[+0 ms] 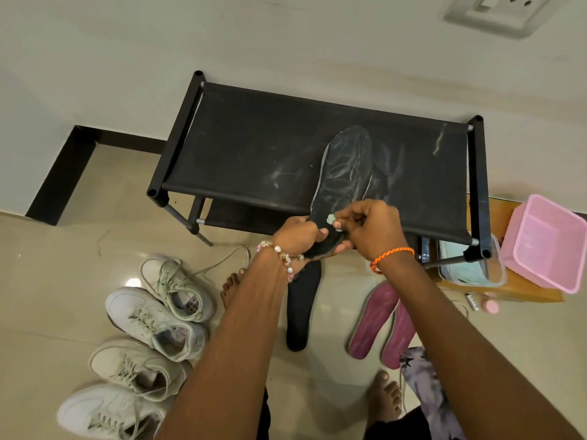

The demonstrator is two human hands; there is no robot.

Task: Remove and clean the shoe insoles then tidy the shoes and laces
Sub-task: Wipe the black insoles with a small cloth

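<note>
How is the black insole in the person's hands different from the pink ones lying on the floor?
The black insole is dark and streaked with whitish marks; the pink insoles are magenta. The black one is gripped at its heel end by the left hand, its front resting on the shoe rack, while the right hand pinches something small against it; the pink pair lies untouched on the floor. All are out of the shoes.

Wall socket [505,11] cut by top edge; lowest shoe [104,411] cropped.

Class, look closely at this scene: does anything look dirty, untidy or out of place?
Yes: whitish powdery smears streak the black rack top, and one white shoe's lace trails loose across the floor.
</note>
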